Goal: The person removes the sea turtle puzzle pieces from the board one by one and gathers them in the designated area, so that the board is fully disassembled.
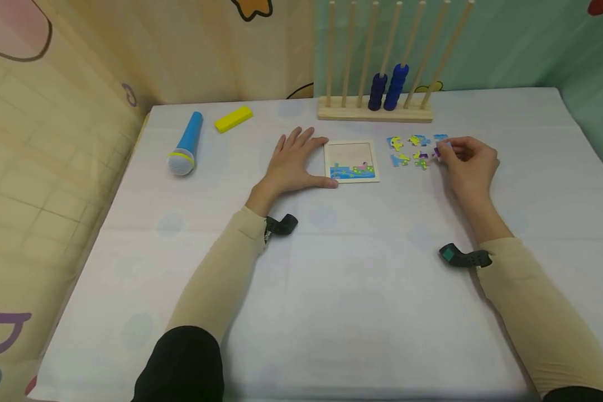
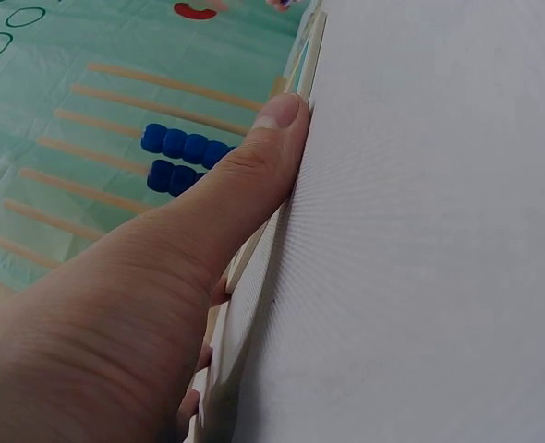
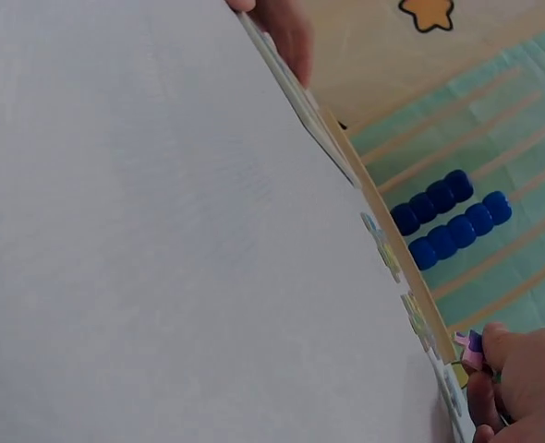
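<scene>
My left hand (image 1: 291,164) lies spread at the left side of a square wooden puzzle board (image 1: 350,156). Its thumb touches near the bottom left corner and the index finger the top left one. Joined blue and green pieces (image 1: 353,172) fill the board's lower strip; bare wood shows above. Over to the right, my right hand (image 1: 471,162) pinches a purple and pink puzzle piece (image 3: 473,351) between thumb and fingers, just above the table. Several loose puzzle pieces (image 1: 396,144) lie between the board and this hand. Part of the held piece is hidden by the fingertips.
Behind the pieces stands a wooden bead rack (image 1: 376,114) with upright rods and dark blue beads (image 1: 396,87) on two of them. A toy microphone (image 1: 186,146) and a yellow block (image 1: 233,119) lie at the table's back left. Printed curtains hang behind.
</scene>
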The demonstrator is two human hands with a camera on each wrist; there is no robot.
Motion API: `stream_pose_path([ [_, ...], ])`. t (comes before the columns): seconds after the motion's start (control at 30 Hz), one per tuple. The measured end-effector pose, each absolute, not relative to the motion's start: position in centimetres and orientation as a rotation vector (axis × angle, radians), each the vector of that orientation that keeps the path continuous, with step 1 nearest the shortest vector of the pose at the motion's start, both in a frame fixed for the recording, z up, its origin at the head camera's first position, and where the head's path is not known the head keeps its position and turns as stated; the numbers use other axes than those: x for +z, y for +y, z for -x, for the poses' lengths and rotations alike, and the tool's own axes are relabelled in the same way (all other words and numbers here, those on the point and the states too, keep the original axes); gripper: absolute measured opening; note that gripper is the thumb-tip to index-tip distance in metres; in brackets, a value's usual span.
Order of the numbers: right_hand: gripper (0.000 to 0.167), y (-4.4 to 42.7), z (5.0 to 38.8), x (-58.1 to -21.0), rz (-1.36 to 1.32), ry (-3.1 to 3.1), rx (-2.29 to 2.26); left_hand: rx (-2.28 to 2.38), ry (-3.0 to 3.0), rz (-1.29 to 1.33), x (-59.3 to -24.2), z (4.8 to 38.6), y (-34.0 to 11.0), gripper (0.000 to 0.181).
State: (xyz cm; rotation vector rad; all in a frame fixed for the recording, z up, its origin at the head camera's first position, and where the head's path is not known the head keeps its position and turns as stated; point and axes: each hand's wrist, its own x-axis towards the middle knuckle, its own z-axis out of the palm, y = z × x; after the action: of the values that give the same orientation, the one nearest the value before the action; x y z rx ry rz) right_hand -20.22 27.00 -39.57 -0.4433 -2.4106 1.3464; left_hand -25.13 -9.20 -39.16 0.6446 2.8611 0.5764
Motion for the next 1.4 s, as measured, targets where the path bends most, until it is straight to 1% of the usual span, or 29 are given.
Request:
stream_pose_path([
  [0.2,0.036,27.2,20.4,-40.2,0.456,-2.448,1.179,0.571,2.861,-0.652,-39.2,25.2,-9.2,0.108],
  [0.5,0.038,27.4,20.1,-40.4,0.513,-2.505,1.071,0.57,2.86,-0.648,-39.2,25.2,-9.2,0.108],
  [0.8,0.035,27.3,20.2,-40.2,0.563,-2.468,1.036,0.565,2.867,-0.658,-39.2,25.3,-9.2,0.108],
  [0.97,0.034,27.2,20.2,-40.1,0.544,-2.446,1.039,0.568,2.867,-0.66,-39.1,25.3,-9.1,0.108],
  [1.13,0.033,26.7,20.2,-40.1,0.45,-2.431,1.05,0.579,2.866,-0.657,-39.0,25.2,-9.2,0.108],
  [1.27,0.032,25.7,20.1,-39.7,0.278,-2.455,1.051,0.59,2.868,-0.648,-39.2,25.2,-9.3,0.108],
  [1.4,0.029,23.6,20.0,-39.3,0.082,-2.504,1.06,0.605,2.863,-0.644,-39.3,25.1,-9.2,0.107],
])
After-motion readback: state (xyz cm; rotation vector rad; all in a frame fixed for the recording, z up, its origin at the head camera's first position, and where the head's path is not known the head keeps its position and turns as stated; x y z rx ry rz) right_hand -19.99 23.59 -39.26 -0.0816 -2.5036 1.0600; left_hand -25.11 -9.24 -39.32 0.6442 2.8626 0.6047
